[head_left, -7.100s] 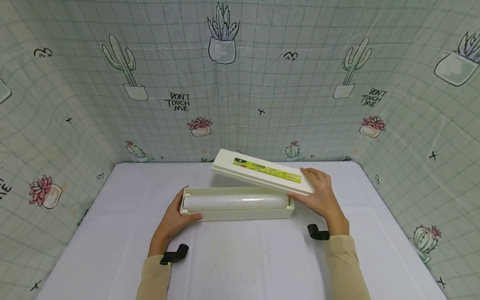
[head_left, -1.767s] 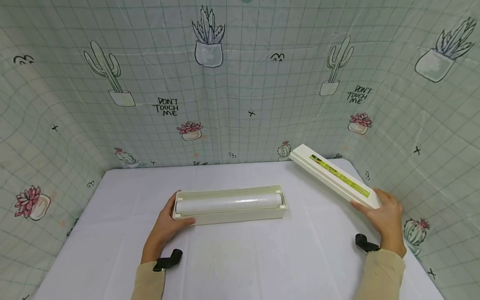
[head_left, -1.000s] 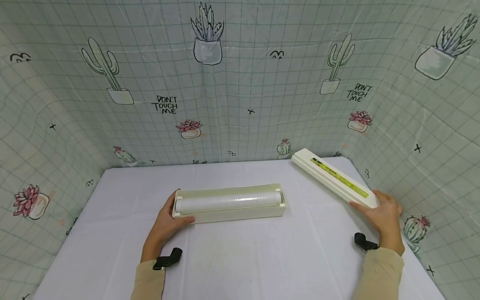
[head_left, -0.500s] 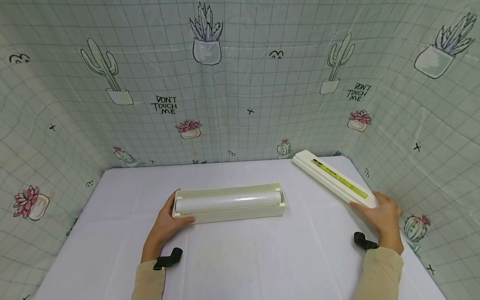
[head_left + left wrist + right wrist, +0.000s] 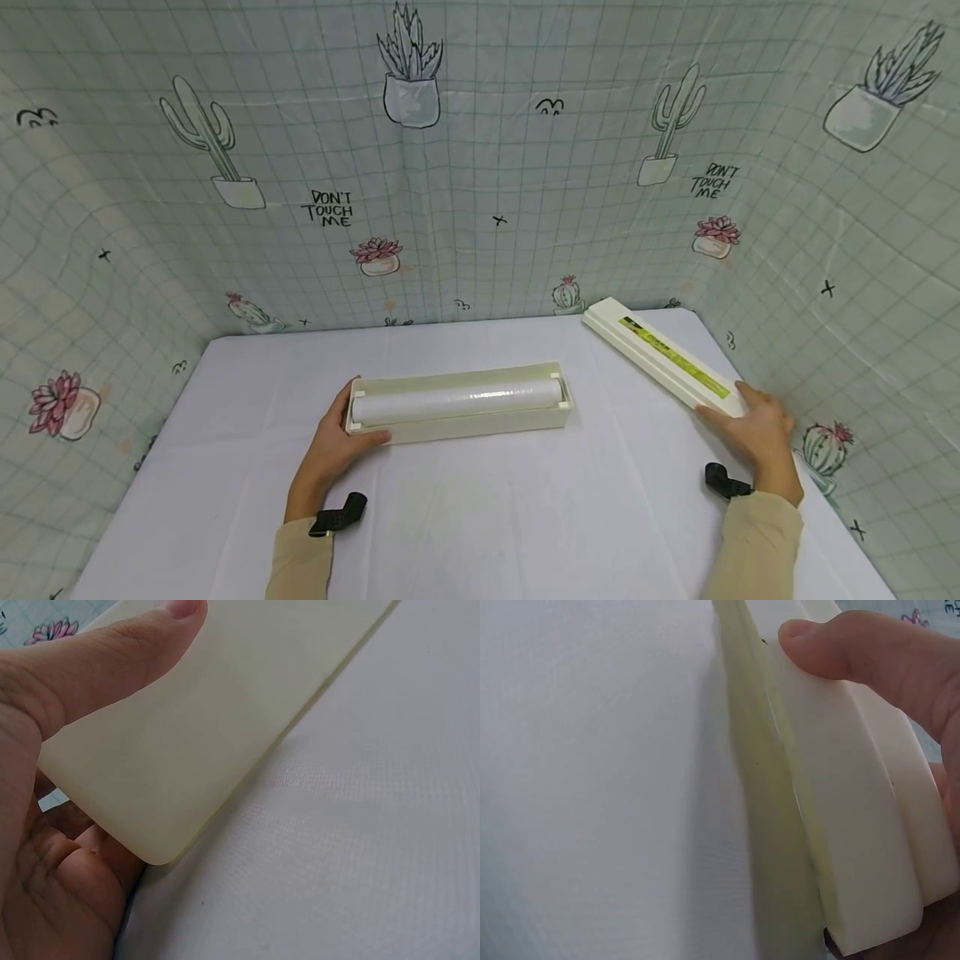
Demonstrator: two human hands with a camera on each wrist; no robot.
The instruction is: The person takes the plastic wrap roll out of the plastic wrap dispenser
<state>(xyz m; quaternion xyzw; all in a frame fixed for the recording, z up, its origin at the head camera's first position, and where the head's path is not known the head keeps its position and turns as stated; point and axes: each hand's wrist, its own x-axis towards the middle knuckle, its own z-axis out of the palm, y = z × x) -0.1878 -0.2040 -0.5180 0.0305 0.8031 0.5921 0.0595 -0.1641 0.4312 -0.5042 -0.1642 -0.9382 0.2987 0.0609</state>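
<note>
A long cream box [image 5: 468,428] lies open-topped across the middle of the table, holding a shiny white roll of cling film [image 5: 450,403]. My left hand [image 5: 333,442] grips the box's left end, thumb on the front wall and fingers behind the end; the left wrist view shows the box wall [image 5: 187,742] close up. At the back right, the box's white lid [image 5: 637,350], with a yellow-green label, slants over the tabletop. My right hand [image 5: 759,432] holds the lid's near end, thumb on its side [image 5: 840,772] in the right wrist view.
A white cloth covers the table [image 5: 465,517]. Behind it and along both sides hangs a grid-patterned curtain [image 5: 480,167] printed with potted plants. The far end of the lid comes close to the table's back edge. Each wrist wears a black camera [image 5: 339,514].
Several seconds ago the lid was tilted over the box's right end. My right hand has carried it off to the right and lowered it slightly. My left hand keeps its grip on the box.
</note>
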